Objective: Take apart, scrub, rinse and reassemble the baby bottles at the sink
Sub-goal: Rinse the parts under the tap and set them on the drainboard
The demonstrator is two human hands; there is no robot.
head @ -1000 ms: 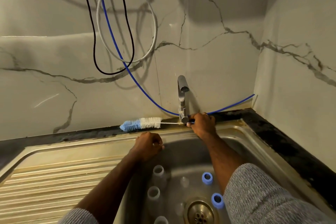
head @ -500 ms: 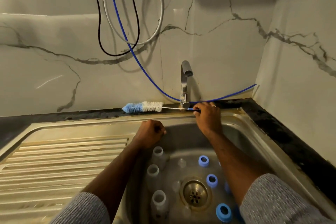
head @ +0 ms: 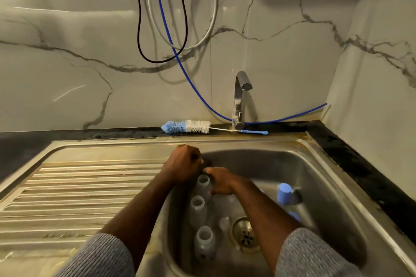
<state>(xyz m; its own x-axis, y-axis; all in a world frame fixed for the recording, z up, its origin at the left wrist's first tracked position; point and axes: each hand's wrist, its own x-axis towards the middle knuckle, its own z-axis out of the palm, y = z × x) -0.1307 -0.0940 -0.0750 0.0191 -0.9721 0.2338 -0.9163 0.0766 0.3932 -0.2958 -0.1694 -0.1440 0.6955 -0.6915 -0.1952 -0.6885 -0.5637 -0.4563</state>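
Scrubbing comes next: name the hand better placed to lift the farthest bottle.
Probably right: the right hand already touches the farthest bottle; the left hand sits fisted at the sink rim.

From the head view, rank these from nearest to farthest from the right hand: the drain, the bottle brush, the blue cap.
From the right hand:
1. Drain, in the basin floor, toward the viewer.
2. Blue cap, off to its right in the basin; close to the drain's rank.
3. Bottle brush, on the ledge behind the sink.
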